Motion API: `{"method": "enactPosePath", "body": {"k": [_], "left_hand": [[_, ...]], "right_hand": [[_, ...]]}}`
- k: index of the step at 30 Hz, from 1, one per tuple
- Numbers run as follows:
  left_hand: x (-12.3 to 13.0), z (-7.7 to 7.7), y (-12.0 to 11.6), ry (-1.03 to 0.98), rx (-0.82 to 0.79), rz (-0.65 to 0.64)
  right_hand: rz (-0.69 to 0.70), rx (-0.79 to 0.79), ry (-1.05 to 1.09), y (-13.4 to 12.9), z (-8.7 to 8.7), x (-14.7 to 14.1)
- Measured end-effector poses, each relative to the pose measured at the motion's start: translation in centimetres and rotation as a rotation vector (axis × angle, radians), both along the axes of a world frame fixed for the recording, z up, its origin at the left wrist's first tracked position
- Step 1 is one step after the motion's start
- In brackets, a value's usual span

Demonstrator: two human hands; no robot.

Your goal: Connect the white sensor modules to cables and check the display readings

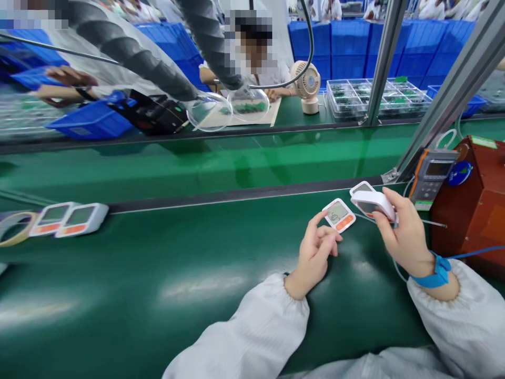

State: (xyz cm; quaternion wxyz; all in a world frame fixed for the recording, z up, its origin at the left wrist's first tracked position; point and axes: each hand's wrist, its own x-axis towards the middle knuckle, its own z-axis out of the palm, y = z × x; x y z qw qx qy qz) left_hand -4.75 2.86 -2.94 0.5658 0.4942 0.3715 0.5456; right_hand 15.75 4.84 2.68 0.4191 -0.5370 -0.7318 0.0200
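Note:
My right hand (406,231), with a blue band at the wrist, pinches a white device (373,204) between thumb and fingers, tilted above the green mat. Part of another white device (361,187) shows just behind it. To their left a white device with a grey display and orange buttons (342,220) lies face up. My left hand (315,250) is beside it, index fingertip at its upper left edge, the other fingers loosely curled and apart, holding nothing. Whether the fingertip presses on the device is too small to tell.
Two white devices (81,219) and a tape roll (11,229) lie far left. At right stand an orange-grey meter (434,171) and a red-brown box (469,210). Beyond a metal post (381,68), people work near a small fan (307,84) and blue bins. Thin cables run near my right hand.

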Motion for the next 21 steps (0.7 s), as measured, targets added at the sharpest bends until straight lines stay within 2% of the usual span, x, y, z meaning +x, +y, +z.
{"method": "enactPosePath", "body": {"k": [4,6,10,13,15,17,21], "left_hand": [[-0.9,0.2,3.0,0.193,0.066,0.141],[-1.6,0.2,5.5,0.316,0.076,0.229],[-2.7,-0.2,10.6,0.307,0.077,0.368],[-2.8,-0.5,12.8,0.323,0.080,0.377],[-2.8,-0.6,13.2,0.355,0.087,0.358],[-2.9,-0.5,13.0,0.398,0.100,0.330],[-3.3,-0.3,12.5,0.498,0.136,0.245]], "right_hand": [[-0.035,-0.102,-0.070,-0.4,0.6,1.8],[-0.012,-0.240,-0.072,-1.0,-0.1,2.4],[0.077,-0.525,-0.104,-2.7,-2.0,2.7],[0.127,-0.599,-0.111,-3.5,-2.9,2.2],[0.102,-0.547,-0.158,-3.7,-2.8,2.0],[0.071,-0.431,-0.189,-4.0,-2.0,2.1],[0.006,-0.186,-0.219,-5.4,1.1,4.4]]}}
